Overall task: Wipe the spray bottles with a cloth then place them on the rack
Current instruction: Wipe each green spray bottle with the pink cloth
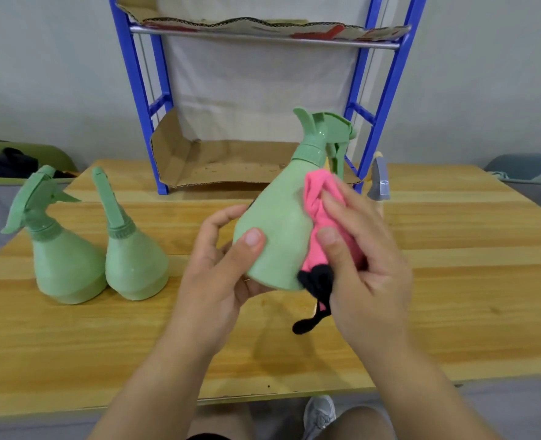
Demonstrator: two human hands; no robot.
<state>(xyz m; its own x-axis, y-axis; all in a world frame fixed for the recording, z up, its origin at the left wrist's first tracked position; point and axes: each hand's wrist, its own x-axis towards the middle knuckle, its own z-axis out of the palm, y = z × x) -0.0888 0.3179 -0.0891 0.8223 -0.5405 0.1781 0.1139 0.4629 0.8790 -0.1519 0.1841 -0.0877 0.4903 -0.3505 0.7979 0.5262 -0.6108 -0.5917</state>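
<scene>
While my left hand [221, 265] grips the wide base of a pale green spray bottle [278, 230], thumb across its front and fingers curled behind, my right hand [364, 258] holds a bunched pink cloth [323, 217] pressed against the bottle's right flank. The bottle is lifted off the wooden table [453, 281] and tilted, its trigger head pointing up towards the rack [386, 100]. I judge this to be the wiping step on the first bottle, with nothing shelved yet. Next I would turn the bottle in my left hand so the cloth reaches the unwiped sides, then stand it upright on the lower shelf, which is lined with creased brown cardboard [224, 163]. The bottle is smooth matte plastic, cone-shaped with a ribbed collar at its narrow neck. The cloth looks soft and fleecy, with a black trim and a black loop dangling below my palm. On the table to my left stand a second bottle [62, 265] and a third bottle [136, 262], touching at their bases. The rack has glossy blue uprights and a metal rail.
</scene>
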